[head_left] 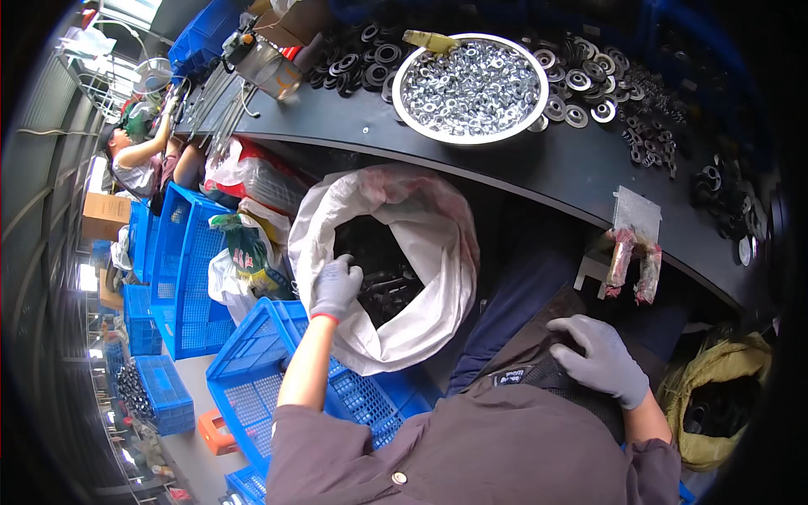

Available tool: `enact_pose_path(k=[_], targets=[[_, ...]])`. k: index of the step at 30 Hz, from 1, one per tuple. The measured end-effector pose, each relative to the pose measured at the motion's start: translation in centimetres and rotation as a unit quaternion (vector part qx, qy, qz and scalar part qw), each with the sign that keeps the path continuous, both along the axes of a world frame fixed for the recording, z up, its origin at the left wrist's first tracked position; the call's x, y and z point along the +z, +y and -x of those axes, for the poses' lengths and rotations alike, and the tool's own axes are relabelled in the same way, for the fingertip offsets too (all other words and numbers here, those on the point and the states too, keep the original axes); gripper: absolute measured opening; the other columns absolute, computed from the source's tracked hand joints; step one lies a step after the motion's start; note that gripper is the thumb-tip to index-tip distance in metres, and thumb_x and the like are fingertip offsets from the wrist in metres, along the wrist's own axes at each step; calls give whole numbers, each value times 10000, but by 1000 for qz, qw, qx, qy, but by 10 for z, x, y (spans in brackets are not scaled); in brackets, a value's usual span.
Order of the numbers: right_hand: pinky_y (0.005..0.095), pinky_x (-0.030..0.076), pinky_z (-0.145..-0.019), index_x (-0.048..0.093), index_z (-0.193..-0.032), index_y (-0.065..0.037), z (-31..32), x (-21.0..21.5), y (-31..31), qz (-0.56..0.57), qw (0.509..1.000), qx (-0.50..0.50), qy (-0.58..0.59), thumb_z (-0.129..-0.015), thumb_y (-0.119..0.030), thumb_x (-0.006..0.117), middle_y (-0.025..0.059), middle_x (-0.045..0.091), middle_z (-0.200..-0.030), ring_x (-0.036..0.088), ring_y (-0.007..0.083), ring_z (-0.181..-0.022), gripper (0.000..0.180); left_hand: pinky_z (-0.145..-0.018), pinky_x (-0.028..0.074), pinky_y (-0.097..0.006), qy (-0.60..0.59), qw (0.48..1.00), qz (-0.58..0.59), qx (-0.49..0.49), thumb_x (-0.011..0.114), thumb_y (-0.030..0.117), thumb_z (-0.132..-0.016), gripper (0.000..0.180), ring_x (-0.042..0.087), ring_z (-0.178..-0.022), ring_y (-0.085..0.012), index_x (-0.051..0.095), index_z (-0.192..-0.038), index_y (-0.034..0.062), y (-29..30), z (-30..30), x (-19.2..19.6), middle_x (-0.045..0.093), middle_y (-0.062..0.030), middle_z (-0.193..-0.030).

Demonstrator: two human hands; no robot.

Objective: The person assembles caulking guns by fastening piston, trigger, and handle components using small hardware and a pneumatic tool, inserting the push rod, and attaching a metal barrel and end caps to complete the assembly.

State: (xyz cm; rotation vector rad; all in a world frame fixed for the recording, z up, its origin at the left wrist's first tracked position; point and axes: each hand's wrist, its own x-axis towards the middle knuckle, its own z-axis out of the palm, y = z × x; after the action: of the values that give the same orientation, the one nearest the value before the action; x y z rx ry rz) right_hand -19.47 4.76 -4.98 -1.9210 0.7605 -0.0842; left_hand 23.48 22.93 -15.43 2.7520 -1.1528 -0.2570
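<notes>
My left hand (337,288), in a grey glove, is at the inner left edge of a white woven sack (450,252) with a rolled-down rim. Its fingers are curled together, and whatever they hold is hidden. Dark metal parts (391,290) lie inside the sack, just right of that hand. My right hand (602,360), gloved in grey too, hovers by or rests on my lap with fingers bent and apart, nothing seen in it. A metal plate fixture (636,215) with two wrapped prongs (621,261) sticks out from the table edge above it.
On the dark table (337,126) stands a round bowl (471,136) of small shiny metal pieces, with washers and rings (581,80) piled around it. A clear jug (268,67) is farther left. Blue crates (252,353) crowd the left; a yellow sack (682,396) sits right. Another person (139,160) works at far left.
</notes>
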Motion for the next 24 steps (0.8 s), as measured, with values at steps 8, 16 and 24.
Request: enact_pose_path(k=[8,16,24], targets=[[493,419,-996,490,-1404,-83,-85,33,-3,238,944,153,-172,-652,-365,842,173,477,-1352,463,379,-1260,877,-603,472,-240,425,901,81,31,516,53,-790,236,602,-695,-76,684,-935,-27,-32,86,188,646,-25,-754],[382,496,-614,583,-1334,-57,-67,35,-13,201,936,50,-284,-674,-157,774,61,665,-895,660,255,-747,694,-778,565,-311,803,498,320,-70,749,207,-649,585,683,-851,-225,597,-1123,-100,-62,130,189,657,-183,-1003],[416,516,-780,665,-1047,-40,-17,75,-46,-103,962,55,-246,-860,-249,694,165,664,-933,646,334,-837,282,-1136,330,-451,679,554,145,-460,635,398,-919,635,453,-1340,-335,519,-1393,-9,-190,218,177,504,-191,-1402]])
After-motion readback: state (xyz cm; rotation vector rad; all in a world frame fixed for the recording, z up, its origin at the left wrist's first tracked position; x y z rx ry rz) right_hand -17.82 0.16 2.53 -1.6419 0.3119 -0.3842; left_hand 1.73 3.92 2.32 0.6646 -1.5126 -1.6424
